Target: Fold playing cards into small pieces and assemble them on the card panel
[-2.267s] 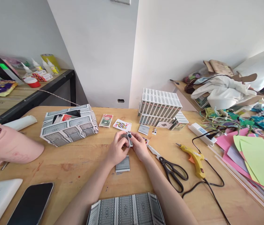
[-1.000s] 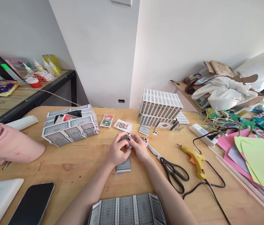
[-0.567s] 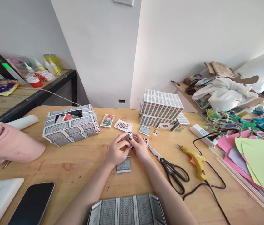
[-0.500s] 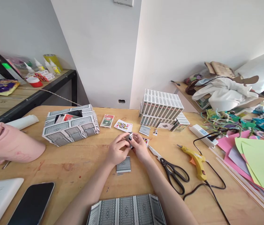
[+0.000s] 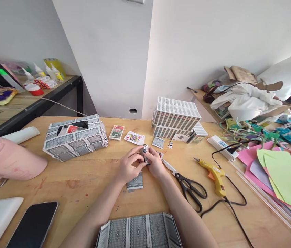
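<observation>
Frame centre: your left hand and right hand, fingers pinching small grey-and-white card piece between them. Black-handled metal scissors right of centre.

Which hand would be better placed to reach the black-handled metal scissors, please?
Probably the right hand: the scissors lie beside it, the left hand farther off, though both hold a small grey card.

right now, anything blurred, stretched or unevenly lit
All in the head view: light soft, right-hand wall brighter than the left-hand wall; pink tumbler seemingly stretched at the left edge; card piece in the fingers too small to judge for blur.
</observation>
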Demonstrator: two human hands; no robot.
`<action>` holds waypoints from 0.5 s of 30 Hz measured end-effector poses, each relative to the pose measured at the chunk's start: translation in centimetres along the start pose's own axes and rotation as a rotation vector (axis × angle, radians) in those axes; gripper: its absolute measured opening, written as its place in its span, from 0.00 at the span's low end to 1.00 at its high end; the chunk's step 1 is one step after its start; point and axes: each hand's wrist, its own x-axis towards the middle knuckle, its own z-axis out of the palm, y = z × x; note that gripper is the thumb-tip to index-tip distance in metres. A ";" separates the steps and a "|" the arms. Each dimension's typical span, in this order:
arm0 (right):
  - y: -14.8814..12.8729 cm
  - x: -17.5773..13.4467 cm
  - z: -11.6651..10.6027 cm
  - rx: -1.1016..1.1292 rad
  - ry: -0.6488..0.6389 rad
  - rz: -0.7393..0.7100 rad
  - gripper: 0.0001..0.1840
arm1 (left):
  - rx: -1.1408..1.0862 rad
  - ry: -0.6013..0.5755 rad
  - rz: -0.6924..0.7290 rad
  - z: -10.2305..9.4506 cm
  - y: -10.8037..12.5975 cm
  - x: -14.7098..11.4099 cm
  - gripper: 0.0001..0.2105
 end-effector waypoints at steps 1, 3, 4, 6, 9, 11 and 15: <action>-0.1 0.0 0.0 0.001 -0.028 0.024 0.14 | -0.002 0.003 -0.002 0.0 0.0 0.0 0.03; -0.1 -0.1 0.1 0.003 -0.080 0.071 0.12 | -0.010 0.012 -0.005 -0.1 0.0 -0.1 0.03; -0.1 -0.1 0.2 0.007 -0.095 0.088 0.12 | -0.012 0.019 -0.006 -0.1 0.0 -0.1 0.03; -0.1 0.0 0.2 0.019 -0.100 0.106 0.13 | -0.017 0.024 -0.013 -0.1 0.0 -0.2 0.04; 0.0 0.2 0.2 0.004 -0.060 0.064 0.13 | -0.033 0.017 -0.034 -0.1 0.1 -0.3 0.04; 0.1 0.2 0.2 -0.031 -0.036 0.022 0.13 | -0.054 0.018 -0.052 0.0 0.1 -0.4 0.05; 0.2 0.2 0.0 -0.098 -0.033 -0.021 0.12 | -0.113 0.011 -0.108 0.1 0.4 -0.5 0.06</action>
